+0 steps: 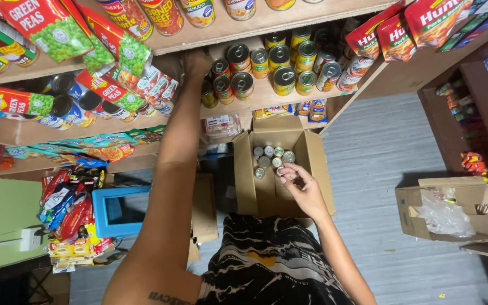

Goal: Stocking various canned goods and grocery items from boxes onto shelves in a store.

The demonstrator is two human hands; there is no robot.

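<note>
Reaching into the open cardboard box, the right hand pinches a small can among the cans inside the box. Above the box, the left hand touches the shelf beside stacked cans; its fingers cannot be made out.

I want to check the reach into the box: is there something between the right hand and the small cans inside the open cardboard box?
Nothing visible blocks it. The right hand is already inside the open cardboard box, its flaps folded outward, with fingertips at the small cans. The left hand is up at the shelf.
</note>
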